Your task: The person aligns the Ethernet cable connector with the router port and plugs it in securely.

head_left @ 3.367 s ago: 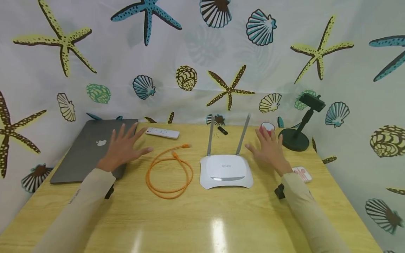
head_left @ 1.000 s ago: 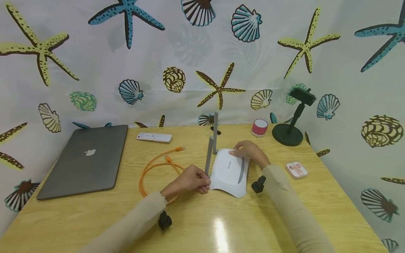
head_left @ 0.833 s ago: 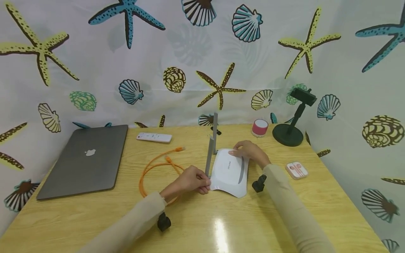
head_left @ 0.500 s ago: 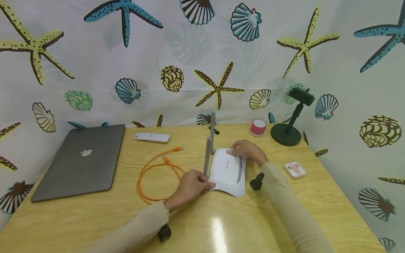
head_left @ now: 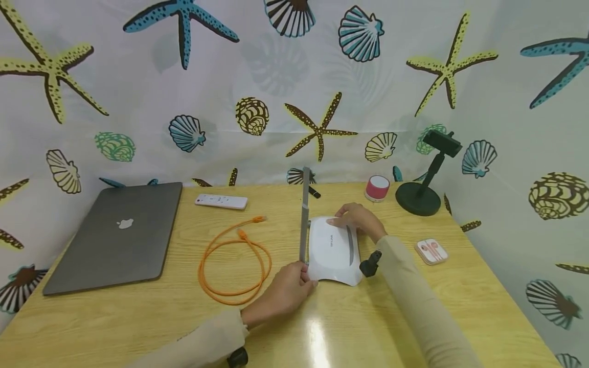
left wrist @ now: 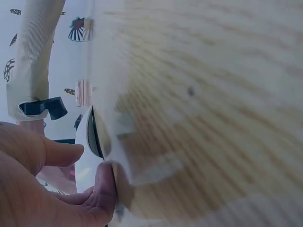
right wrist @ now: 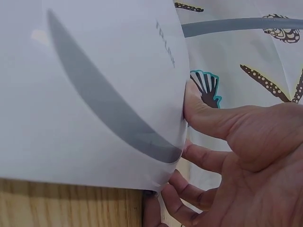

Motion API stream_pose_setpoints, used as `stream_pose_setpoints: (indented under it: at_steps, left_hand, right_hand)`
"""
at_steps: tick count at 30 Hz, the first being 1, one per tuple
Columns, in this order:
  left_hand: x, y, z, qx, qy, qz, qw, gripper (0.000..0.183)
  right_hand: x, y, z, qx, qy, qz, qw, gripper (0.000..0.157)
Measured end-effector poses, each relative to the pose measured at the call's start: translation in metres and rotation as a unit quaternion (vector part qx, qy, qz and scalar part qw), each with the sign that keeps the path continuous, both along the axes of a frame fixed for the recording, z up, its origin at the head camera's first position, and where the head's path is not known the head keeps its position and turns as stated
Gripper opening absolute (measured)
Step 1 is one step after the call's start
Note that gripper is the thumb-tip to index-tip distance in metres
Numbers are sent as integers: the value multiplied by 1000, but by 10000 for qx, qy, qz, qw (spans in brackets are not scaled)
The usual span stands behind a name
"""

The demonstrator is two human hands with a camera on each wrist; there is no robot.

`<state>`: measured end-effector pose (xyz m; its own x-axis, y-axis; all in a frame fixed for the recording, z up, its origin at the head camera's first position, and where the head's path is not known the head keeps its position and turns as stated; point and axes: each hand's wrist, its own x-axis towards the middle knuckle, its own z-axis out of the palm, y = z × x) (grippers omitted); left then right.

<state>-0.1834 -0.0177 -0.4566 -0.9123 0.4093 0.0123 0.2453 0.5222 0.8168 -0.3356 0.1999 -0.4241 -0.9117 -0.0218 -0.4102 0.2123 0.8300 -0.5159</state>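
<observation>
A white TP-LINK router point(head_left: 332, 253) lies on the wooden table with its grey front strip toward the right. Its two grey antennas point(head_left: 303, 235) stand up along its left side, one overlapping the other in the head view. My left hand point(head_left: 282, 291) holds the router's near left corner, thumb over the edge and fingers beneath, as the left wrist view shows. At the far edge my right hand point(head_left: 361, 221) grips the casing. In the right wrist view the right thumb point(right wrist: 208, 111) presses the router's edge, with fingers curled low against its side.
Left of the router lie a coiled orange network cable point(head_left: 234, 294), a white remote point(head_left: 221, 201) and a closed grey laptop point(head_left: 115, 240). Behind are a black USB stick point(head_left: 314, 192) and a pink-and-white cylinder point(head_left: 377, 188). A black stand point(head_left: 417, 198) and boxed earphones point(head_left: 431, 251) sit right.
Both hands, earlier spread open and apart, now hold the router. It has turned counterclockwise, antennas from the back to the left. Lately my left hand has shifted toward the near edge.
</observation>
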Motion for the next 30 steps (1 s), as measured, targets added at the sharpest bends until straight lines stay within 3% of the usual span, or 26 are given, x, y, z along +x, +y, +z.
stream_pose_setpoints:
  at_steps: [5, 10, 13, 16, 19, 22, 24, 27, 30]
  left_hand:
    - [-8, -3, 6, -81, -76, -229, 9997, 23]
    - [-29, -23, 23, -436, -327, -421, 9976, 18]
    - [-55, -45, 29, -617, -457, -287, 9966, 19]
    - [-92, -65, 28, -547, -413, 85, 9976, 22]
    - [-127, -73, 22, -277, -146, 273, 9991, 27]
    - [-152, -65, 18, 357, -79, 336, 9988, 28]
    - [-164, -55, 15, 958, -365, 342, 9941, 31]
    - [-178, -36, 10, 1756, -873, 418, 9797, 37]
    - [-186, -19, 5, 1962, -1256, 424, 9716, 39]
  right_hand:
    - [3, 4, 2, 122, 475, 198, 9986, 53]
    - [12, 10, 5, 232, 941, 625, 9933, 58]
    - [28, 12, 15, 215, 1245, 1087, 9860, 58]
    - [52, 9, 29, 356, 1485, 1610, 9751, 61]
    - [77, 0, 38, 572, 1568, 2059, 9642, 66]
    - [99, -9, 36, 766, 1587, 2383, 9551, 72]
    - [111, -16, 31, 941, 1648, 2533, 9486, 76]
    - [125, -24, 22, 1212, 1743, 2597, 9421, 79]
    - [136, -31, 14, 1315, 1703, 2548, 9427, 81]
